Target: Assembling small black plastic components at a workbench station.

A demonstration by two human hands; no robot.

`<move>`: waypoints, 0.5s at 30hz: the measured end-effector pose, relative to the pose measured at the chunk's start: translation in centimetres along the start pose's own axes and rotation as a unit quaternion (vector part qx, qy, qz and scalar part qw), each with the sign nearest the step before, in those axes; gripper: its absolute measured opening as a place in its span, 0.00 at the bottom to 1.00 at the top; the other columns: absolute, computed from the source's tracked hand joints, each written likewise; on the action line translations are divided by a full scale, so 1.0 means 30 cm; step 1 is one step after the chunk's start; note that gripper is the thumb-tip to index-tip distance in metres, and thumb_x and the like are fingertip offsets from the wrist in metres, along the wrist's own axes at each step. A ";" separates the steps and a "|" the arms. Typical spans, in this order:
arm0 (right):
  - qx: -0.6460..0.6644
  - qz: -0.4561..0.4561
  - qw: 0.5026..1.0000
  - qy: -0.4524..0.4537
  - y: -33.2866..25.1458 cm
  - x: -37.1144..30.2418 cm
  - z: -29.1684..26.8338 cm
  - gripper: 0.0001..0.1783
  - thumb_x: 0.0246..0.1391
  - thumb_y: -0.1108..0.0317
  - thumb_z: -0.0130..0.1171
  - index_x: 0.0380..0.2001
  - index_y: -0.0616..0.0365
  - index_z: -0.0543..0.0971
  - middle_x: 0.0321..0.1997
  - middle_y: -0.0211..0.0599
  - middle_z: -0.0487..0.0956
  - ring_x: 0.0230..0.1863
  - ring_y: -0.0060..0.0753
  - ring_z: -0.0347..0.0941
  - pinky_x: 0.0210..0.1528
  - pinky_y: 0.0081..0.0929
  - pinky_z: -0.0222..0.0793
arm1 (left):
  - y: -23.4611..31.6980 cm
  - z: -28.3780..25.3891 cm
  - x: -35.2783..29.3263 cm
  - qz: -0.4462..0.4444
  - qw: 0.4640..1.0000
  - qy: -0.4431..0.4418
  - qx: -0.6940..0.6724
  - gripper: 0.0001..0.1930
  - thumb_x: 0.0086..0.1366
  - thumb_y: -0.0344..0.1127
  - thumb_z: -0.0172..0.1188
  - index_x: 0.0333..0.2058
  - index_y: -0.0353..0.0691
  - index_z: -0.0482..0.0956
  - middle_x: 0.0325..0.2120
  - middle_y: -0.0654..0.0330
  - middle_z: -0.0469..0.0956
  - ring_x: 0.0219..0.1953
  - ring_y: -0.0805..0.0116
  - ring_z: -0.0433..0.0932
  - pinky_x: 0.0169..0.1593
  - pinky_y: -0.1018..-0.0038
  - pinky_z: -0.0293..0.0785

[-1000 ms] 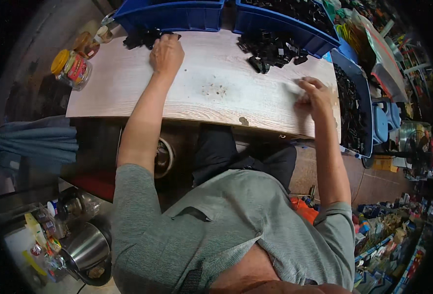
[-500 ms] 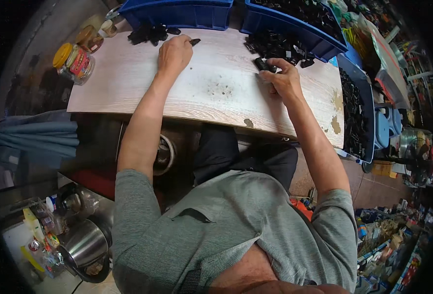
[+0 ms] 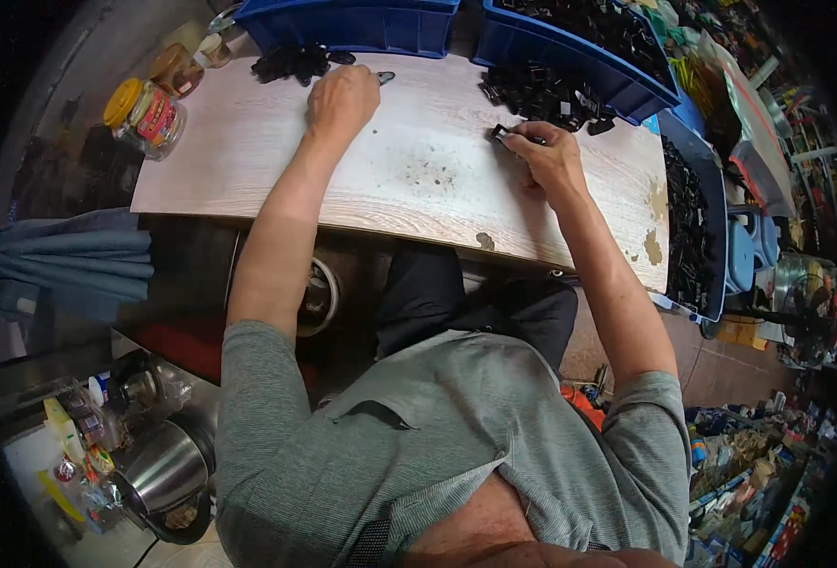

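Note:
Over the far left part of the table, my left hand is closed, with its back toward me. A small dark oval piece with a grey sheen pokes out past its fingers; the grip itself is mostly hidden. Just left of that hand lies a small pile of black pieces. My right hand pinches a small black plastic part between thumb and fingers, a pale opening or patch showing at its end. Right behind it is a larger heap of black plastic parts.
Two blue bins stand along the far edge of the table, the right one full of black parts. Another bin of black parts is beyond the right edge. A yellow-lidded jar stands at the left.
The black part in my right hand has turned, so its end opening now shows. My left hand has shifted slightly right, and the dark piece by its fingers lies flatter and looks greyer.

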State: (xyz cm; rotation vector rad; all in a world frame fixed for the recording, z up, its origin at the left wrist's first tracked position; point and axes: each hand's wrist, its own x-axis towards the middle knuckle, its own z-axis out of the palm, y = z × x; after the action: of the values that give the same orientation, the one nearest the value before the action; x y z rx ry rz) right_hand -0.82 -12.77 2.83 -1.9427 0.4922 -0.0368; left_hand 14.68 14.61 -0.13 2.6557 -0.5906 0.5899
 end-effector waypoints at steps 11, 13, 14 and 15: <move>-0.025 -0.003 1.000 -0.010 -0.002 -0.002 0.014 0.17 0.48 0.66 0.73 0.41 0.58 0.80 0.17 0.23 0.70 0.12 0.19 0.61 0.12 0.23 0.55 | 0.023 0.020 -0.023 -0.003 0.998 0.065 -0.023 0.14 0.64 0.41 0.60 0.42 0.39 0.86 0.38 0.46 0.84 0.42 0.46 0.82 0.46 0.59 0.78; -0.030 -0.010 0.999 -0.008 0.004 -0.004 0.010 0.17 0.49 0.67 0.72 0.41 0.57 0.80 0.17 0.23 0.70 0.13 0.18 0.61 0.12 0.23 0.56 | 0.020 0.003 0.005 -0.034 0.999 0.006 -0.022 0.14 0.64 0.41 0.60 0.42 0.38 0.86 0.38 0.45 0.84 0.41 0.46 0.83 0.46 0.58 0.78; -0.036 -0.017 0.999 -0.006 0.009 -0.006 0.008 0.16 0.49 0.67 0.72 0.41 0.57 0.80 0.18 0.23 0.71 0.13 0.18 0.62 0.13 0.22 0.56 | 0.023 -0.007 0.016 -0.067 0.996 -0.053 -0.020 0.14 0.64 0.40 0.60 0.42 0.38 0.86 0.38 0.45 0.84 0.41 0.46 0.83 0.46 0.58 0.78; -0.036 -0.016 0.999 -0.005 0.014 -0.009 0.007 0.16 0.49 0.67 0.72 0.41 0.57 0.80 0.18 0.23 0.71 0.13 0.18 0.62 0.13 0.22 0.56 | 0.026 -0.012 0.019 -0.065 0.996 -0.053 -0.021 0.14 0.64 0.40 0.60 0.42 0.38 0.86 0.38 0.45 0.84 0.41 0.46 0.83 0.46 0.58 0.78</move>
State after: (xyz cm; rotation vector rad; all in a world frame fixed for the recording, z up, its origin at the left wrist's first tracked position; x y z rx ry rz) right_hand -1.13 -12.64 2.43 -2.0198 0.4613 -0.0311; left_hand 14.67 13.91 0.64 2.6739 -0.4488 0.3964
